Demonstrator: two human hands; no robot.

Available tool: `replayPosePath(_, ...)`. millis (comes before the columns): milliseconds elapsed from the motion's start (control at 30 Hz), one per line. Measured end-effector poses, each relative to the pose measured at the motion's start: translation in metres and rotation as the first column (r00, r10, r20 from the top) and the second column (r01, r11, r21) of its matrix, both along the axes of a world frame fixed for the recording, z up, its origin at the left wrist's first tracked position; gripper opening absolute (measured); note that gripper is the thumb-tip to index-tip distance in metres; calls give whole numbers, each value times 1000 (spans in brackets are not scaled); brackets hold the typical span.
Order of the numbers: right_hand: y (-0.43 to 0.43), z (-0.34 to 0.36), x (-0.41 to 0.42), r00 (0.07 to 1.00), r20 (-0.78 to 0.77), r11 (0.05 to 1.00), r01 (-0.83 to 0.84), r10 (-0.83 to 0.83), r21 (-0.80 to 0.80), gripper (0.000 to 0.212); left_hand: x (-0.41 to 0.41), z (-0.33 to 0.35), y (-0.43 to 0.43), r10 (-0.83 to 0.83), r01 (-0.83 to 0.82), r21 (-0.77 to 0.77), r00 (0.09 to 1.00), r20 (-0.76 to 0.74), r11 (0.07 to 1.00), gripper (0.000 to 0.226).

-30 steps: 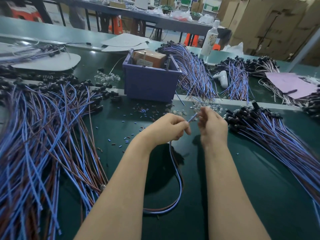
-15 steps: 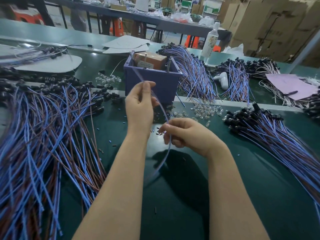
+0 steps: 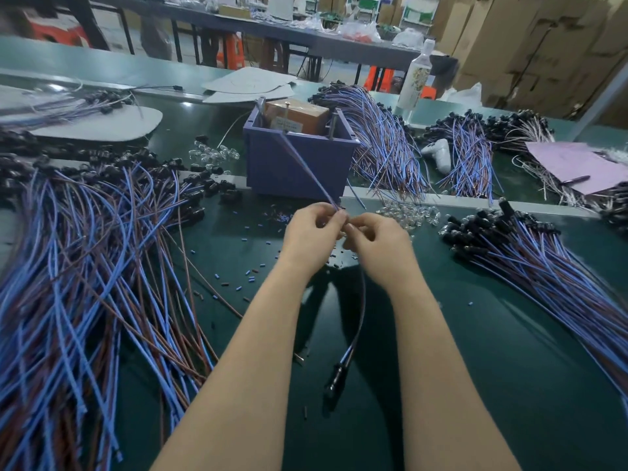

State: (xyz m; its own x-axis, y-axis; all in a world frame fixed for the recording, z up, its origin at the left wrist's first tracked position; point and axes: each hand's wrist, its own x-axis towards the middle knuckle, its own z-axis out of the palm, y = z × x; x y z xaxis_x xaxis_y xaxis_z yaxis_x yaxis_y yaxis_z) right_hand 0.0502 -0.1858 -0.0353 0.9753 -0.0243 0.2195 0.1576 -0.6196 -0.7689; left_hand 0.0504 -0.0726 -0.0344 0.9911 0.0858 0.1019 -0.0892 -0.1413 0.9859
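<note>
Head cam view: both hands meet over the middle of the workbench (image 3: 492, 368), just in front of the purple bin (image 3: 272, 175) that sits toward the far edge. The left hand (image 3: 311, 232) has its fingers curled and pinches a blue-and-brown wire pair (image 3: 307, 169), and the right hand (image 3: 379, 244) pinches the same wire right beside it, fingertips nearly touching. So both are clamped on the wire, neither is loose. From the pinch, one stretch of wire runs straight up to the bin's near rim. I can't tell if it's hooked on something there. The other stretch drops under the right wrist and ends in a black plug (image 3: 334, 382) lying on the mat between the forearms. There's a big heap of loose wires (image 3: 85, 266) along the left edge, a neater stack of plugged wires (image 3: 543, 266) at the right edge, a little pile of clear LED caps (image 3: 407, 214) just past the right hand, and tiny sleeve offcuts (image 3: 251, 277) scattered near the left wrist. My guess is this is the mid-step where the wire's bare end gets worked at the bin, stripped or fitted with something small, though the exact bit is hidden by the fingers. The next move probably calls for keeping that pinch tight and the wire taut, then freeing the end from the bin without kinking it and dropping it on the right-hand stack
</note>
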Motion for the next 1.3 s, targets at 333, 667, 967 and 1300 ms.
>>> replayPosePath(333, 23, -12, 3, 978, -88, 922, 208, -190, 326, 21, 8, -11, 11, 303, -303, -29, 953, 1, 953, 23)
replayPosePath(667, 27, -11, -3, 976, -108, 967, 202, -187, 157, 15, 5, -10, 8, 260, -273, 159, 961, 95, 949, 23)
replayPosePath(967, 29, -11, -5, 986, -89, 990, 140, -141, -20, 23, 3, -7, 12, 339, -345, 128, 938, 66, 930, 24)
replayPosePath(1300, 29, -10, -3, 978, -129, 985, 169, -164, 26, 20, 1, -7, 10, 364, -373, 130, 927, 92, 919, 27)
